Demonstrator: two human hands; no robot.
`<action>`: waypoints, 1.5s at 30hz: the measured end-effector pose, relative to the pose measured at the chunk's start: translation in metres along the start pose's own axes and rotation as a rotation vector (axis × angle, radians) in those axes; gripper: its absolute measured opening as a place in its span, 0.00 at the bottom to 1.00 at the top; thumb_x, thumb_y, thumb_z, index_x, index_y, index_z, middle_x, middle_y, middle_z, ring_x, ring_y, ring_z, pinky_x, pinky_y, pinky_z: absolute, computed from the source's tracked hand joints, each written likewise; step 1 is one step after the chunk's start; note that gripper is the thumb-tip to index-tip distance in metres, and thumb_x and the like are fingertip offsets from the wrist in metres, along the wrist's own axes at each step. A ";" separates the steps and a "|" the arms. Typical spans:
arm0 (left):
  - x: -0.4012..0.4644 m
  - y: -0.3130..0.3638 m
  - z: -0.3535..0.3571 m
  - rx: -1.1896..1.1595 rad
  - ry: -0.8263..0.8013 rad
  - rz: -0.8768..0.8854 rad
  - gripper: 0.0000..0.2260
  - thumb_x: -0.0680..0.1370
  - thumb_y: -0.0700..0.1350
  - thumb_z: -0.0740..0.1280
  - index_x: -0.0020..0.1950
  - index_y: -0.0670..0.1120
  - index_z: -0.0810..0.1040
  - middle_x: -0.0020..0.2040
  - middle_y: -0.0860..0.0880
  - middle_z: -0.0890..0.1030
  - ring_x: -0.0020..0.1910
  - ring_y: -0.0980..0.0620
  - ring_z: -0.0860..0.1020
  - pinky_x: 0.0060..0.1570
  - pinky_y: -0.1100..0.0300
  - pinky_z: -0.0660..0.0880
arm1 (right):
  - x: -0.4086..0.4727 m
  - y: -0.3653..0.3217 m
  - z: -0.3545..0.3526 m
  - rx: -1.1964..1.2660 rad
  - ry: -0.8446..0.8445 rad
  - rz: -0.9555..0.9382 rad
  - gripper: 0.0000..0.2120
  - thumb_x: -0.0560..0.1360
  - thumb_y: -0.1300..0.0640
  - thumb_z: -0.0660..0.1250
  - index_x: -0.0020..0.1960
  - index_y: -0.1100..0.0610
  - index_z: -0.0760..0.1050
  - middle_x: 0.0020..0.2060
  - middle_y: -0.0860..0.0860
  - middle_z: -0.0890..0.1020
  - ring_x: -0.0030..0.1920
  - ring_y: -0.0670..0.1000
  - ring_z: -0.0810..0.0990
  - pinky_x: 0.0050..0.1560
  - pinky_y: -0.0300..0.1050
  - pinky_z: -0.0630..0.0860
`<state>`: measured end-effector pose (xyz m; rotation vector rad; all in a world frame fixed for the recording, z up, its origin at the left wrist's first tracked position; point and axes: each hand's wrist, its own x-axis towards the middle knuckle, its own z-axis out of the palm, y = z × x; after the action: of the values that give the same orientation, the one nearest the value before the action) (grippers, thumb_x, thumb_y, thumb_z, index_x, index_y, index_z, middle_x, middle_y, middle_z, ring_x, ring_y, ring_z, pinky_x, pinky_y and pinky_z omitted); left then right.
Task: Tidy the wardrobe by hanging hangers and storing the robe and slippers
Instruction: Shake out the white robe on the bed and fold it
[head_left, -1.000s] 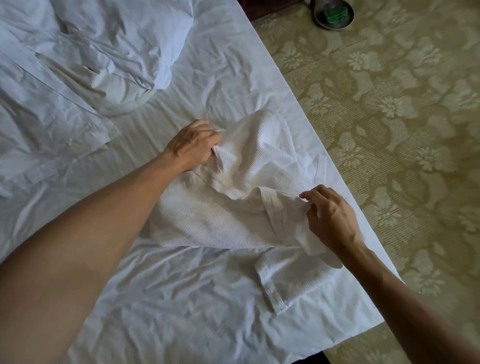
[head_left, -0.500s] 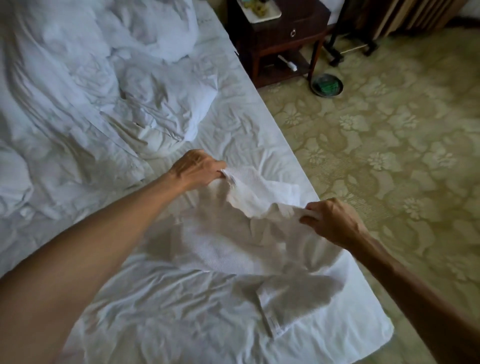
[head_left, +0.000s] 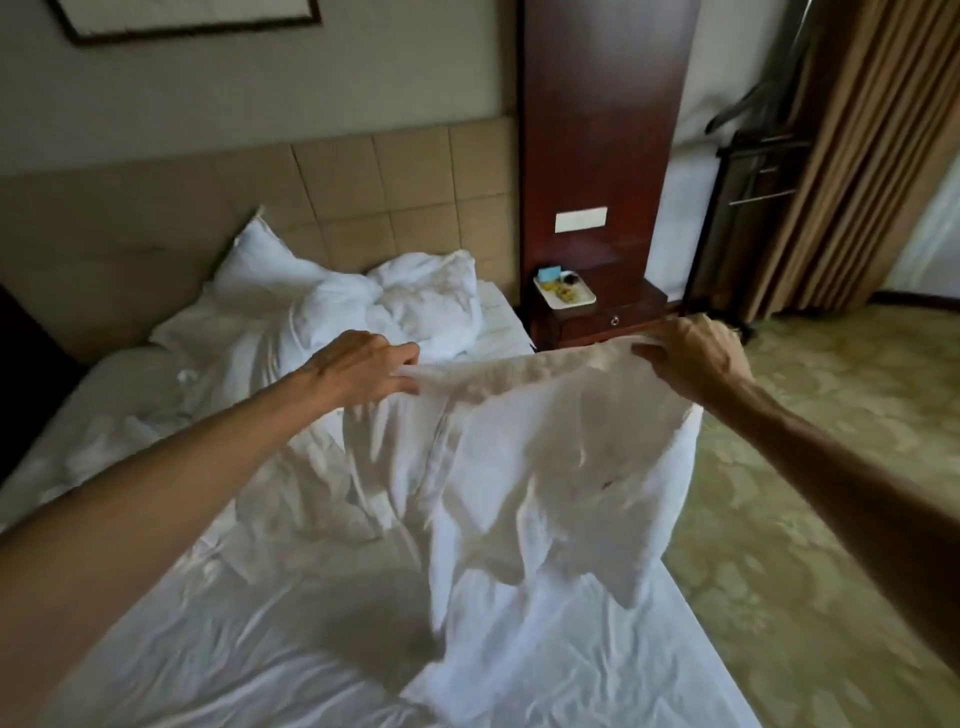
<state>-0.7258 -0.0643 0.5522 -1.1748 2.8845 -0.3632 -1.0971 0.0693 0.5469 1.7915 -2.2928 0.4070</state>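
Above the rumpled white bed sheet (head_left: 291, 639), I saw both hands raised at the same height with the white waffle-weave cotton robe (head_left: 540, 467) stretched between them. The left hand (head_left: 363, 371) had its fingers curled over one end of the robe's top edge, pinching it, and the right hand (head_left: 696, 358) gripped the other end the same way, so the edge ran nearly level from one to the other. The robe hung down in loose folds, blurred, its lower part reaching the sheet near the bed's right side. Beyond the hands lay crumpled white pillows (head_left: 363, 301) against a tan padded headboard (head_left: 208, 218). Just right of the bed stood a dark wooden nightstand (head_left: 618, 312) with a small white tray (head_left: 566, 293) on top, and brown curtains (head_left: 852, 156) hung farther right above the patterned green carpet (head_left: 831, 467).
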 end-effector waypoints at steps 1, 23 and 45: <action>-0.004 -0.009 -0.023 0.046 -0.008 -0.031 0.18 0.77 0.62 0.67 0.51 0.47 0.77 0.44 0.44 0.84 0.46 0.41 0.82 0.38 0.56 0.67 | 0.011 -0.009 -0.019 -0.010 0.023 -0.021 0.17 0.78 0.45 0.68 0.59 0.55 0.82 0.49 0.61 0.84 0.48 0.64 0.83 0.42 0.51 0.74; -0.104 -0.082 -0.242 0.038 0.319 -0.985 0.11 0.78 0.46 0.67 0.55 0.41 0.82 0.55 0.40 0.82 0.54 0.40 0.81 0.49 0.54 0.75 | 0.102 -0.131 -0.224 0.134 0.298 0.018 0.13 0.78 0.54 0.68 0.55 0.64 0.80 0.49 0.63 0.83 0.51 0.65 0.82 0.49 0.55 0.78; -0.111 -0.046 -0.338 -1.198 1.088 -0.993 0.16 0.81 0.43 0.56 0.54 0.36 0.80 0.32 0.42 0.84 0.26 0.49 0.82 0.22 0.63 0.73 | 0.100 -0.121 -0.294 1.160 0.258 0.156 0.19 0.78 0.54 0.54 0.42 0.63 0.79 0.31 0.55 0.80 0.27 0.52 0.75 0.26 0.43 0.69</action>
<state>-0.6451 0.0515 0.8820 -3.4476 2.7057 1.4163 -1.0070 0.0498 0.8674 1.6968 -2.1031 2.1751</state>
